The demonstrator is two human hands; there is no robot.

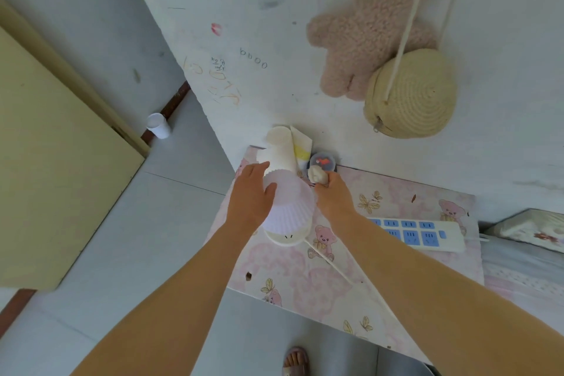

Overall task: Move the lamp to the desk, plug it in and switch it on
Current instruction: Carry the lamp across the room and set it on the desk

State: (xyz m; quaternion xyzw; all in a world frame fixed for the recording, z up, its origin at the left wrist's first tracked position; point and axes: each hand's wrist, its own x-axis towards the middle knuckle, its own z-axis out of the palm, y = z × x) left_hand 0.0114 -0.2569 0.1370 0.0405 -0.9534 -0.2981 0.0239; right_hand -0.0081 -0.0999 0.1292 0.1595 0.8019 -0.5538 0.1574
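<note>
A small lamp with a pleated white shade and a round white base stands on the desk, which is covered in pink bear-print paper. My left hand rests against the left side of the shade. On the shade's right, my right hand is closed on a small white object at its fingertips; I cannot tell what it is. The lamp's white cord runs from the base toward the desk's front edge. A white and blue power strip lies to the right.
A stack of white paper cups, a folded paper and a small round lidded tub stand behind the lamp by the wall. A plush bear and a woven round bag hang above. Bedding lies right, a yellow door left.
</note>
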